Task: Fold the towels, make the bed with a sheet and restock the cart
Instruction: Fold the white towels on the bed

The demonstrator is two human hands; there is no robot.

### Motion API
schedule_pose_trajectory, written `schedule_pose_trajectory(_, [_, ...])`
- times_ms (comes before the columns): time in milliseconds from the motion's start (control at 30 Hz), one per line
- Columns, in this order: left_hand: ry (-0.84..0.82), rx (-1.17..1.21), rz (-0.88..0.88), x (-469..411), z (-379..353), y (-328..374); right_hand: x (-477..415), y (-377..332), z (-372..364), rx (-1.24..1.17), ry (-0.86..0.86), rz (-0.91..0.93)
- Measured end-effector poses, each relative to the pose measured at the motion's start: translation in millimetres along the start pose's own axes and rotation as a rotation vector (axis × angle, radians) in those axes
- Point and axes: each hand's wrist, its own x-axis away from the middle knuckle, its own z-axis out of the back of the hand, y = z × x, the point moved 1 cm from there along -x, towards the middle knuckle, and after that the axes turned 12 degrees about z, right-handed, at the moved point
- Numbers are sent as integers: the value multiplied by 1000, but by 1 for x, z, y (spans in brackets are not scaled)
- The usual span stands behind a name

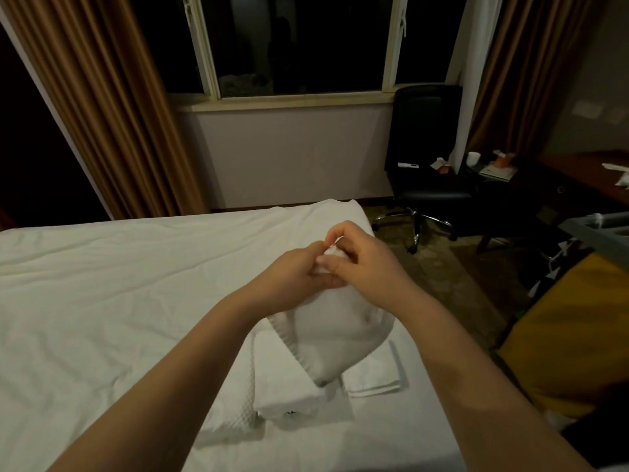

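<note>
A white towel (335,338) hangs in the air above the bed, held up by its top corner. My left hand (299,270) and my right hand (367,264) meet at that corner, and both pinch the cloth between thumb and fingers. Under the hanging towel, folded white towels (292,386) lie stacked on the white sheet (119,301) that covers the bed. One more folded towel (377,373) lies beside the stack on its right.
A housekeeping cart with a yellow bag (571,335) and a grey tray (602,233) stands right of the bed. A black office chair (425,172) and a cluttered desk (585,178) are behind it. Window and brown curtains (112,114) lie beyond the bed.
</note>
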Motion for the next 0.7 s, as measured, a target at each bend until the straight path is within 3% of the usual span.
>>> schedule_pose_trajectory(133, [90, 98, 13, 0, 0, -12, 16, 23, 3, -34, 242, -114])
schedule_pose_trajectory(233, [125, 231, 20, 4, 2, -20, 31, 49, -1, 13, 279, -408])
schedule_pose_trajectory(333, [118, 259, -11, 6, 4, -25, 41, 66, -17, -252, 315, -641])
schedule_pose_trajectory(433, [117, 231, -7, 6, 6, -32, 40, 63, -30, -461, 448, -657])
schedule_pose_trajectory(567, [153, 298, 30, 7, 9, -48, 38, 59, -41, -374, 506, -619])
schedule_pose_trajectory(700, [234, 405, 89, 6, 12, -64, 39, 56, -53, -397, 676, -664])
